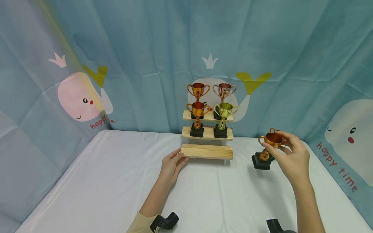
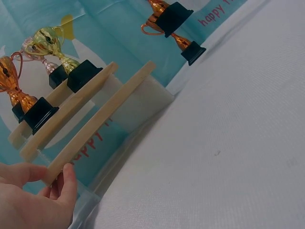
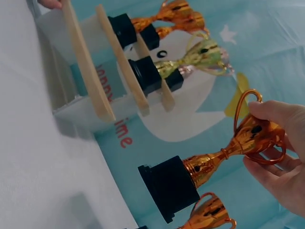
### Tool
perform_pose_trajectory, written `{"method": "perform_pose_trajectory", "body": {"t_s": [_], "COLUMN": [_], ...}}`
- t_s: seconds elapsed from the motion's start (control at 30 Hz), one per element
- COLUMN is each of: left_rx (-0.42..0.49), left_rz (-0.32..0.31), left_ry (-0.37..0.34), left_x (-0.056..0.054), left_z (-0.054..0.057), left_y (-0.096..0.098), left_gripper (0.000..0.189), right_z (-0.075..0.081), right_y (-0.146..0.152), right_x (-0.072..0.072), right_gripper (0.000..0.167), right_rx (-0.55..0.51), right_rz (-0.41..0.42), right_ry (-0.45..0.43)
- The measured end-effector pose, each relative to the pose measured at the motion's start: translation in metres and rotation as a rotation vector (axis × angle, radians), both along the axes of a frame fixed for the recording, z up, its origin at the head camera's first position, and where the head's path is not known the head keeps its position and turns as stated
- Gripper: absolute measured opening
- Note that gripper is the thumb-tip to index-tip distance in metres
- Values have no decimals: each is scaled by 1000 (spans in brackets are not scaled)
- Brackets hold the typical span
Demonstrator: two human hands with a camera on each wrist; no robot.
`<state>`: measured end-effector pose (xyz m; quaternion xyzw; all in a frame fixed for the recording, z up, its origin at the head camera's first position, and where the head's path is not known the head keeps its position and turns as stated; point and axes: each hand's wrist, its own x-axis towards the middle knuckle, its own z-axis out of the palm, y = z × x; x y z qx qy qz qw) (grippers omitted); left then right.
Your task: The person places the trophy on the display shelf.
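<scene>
My left hand [image 1: 171, 166] pinches the left end of the lowest wooden board of a three-step display shelf [image 1: 207, 151], thumb above and fingers beneath in the left wrist view. My right hand [image 1: 294, 158] holds a small orange-gold trophy [image 3: 255, 136] by its cup and handle. Its black base [image 3: 171, 188] points down and hangs above the white cloth. Another orange-gold trophy [image 3: 209, 213] stands behind it, mostly hidden in the head view. On the middle step are an orange-gold trophy [image 1: 197, 110] and a yellow-gold trophy [image 1: 225, 111].
The top step carries another orange-gold trophy [image 1: 198, 89] and a rose-pink trophy [image 1: 224, 90], both partly hidden by those in front. A white cloth [image 1: 102, 181] covers the table. Blue curtains [image 1: 140, 64] with whale prints hang behind and at both sides.
</scene>
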<state>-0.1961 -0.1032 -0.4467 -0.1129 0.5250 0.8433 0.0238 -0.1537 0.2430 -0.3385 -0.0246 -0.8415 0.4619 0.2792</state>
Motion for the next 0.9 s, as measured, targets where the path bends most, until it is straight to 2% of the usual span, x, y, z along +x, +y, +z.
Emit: {"method": "perform_pose_trajectory", "body": {"t_s": [0.9], "left_rx": [-13], "left_rz": [-3], "left_ry": [3], "left_x": [0], "left_z": [0], "left_y": [0], "left_gripper": [49], "right_z": [-2], "right_y": [-34], "right_x": [1], "right_gripper": [54], "right_rx": [22], "right_rz": [179], "right_ry": [32]}}
